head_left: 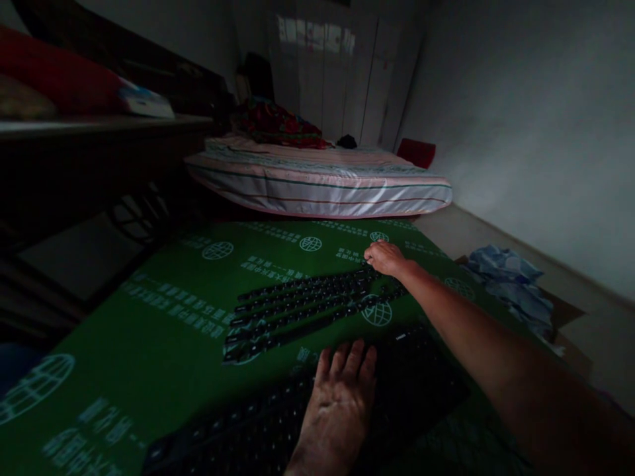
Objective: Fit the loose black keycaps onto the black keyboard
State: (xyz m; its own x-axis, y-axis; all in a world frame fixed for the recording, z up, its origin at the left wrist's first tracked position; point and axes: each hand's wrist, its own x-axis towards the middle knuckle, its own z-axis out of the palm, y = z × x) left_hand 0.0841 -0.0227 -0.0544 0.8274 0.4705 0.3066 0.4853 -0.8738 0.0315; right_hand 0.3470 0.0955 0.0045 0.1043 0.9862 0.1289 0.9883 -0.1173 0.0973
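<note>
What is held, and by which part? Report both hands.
Left hand: lies over the black keyboard, no grip visible. Right hand: curled at the keycap rows; whether it holds one cannot be told.

Dimly lit, a striped bed (317,188) stands before panelled doors (342,86) near a grey wall (536,119).

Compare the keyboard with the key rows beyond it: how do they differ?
The keyboard looks like one block; the key rows lie spread, green showing between. The left hand is over the keyboard; the right hand is by the key rows' right end. Both look dark, with pale marks.
</note>
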